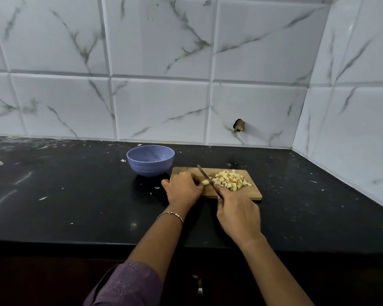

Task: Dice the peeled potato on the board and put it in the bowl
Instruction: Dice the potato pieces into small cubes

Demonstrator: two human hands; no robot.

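A rectangular light-wood cutting board [251, 192] lies on the black stone desk [75, 195], right of its middle and closer to the back edge than to the front. A heap of pale yellow potato cubes [230, 181] sits on the right half of the board, reaching to its far edge.

At the left of the heap lies a small uncut potato piece [205, 182]. The left hand [182, 188] rests on the board's left end with its fingers curled, and its grip is closed down on that piece at the fingertips. A thin metal bracelet [170, 215] circles the left wrist, a ring [180, 173] shows on one finger, and a purple patterned sleeve [128, 283] covers the upper forearm.

The right hand [237, 215] is over the board's near edge, its grip clamped round the handle of a steel-bladed knife [205, 175]. The blade slants up and away to the left, its edge beside the uncut piece and its tip raised over the board's far edge.

A lavender-blue round plastic bowl [150, 161] stands upright just beside the board's far left corner, toward the desk's back edge; no potato shows inside it. White flecks [42, 198] are scattered over the desk. Behind rises a white marble-veined tile wall [159, 51] with a dark broken hole [239, 125] near the desk's back right corner.
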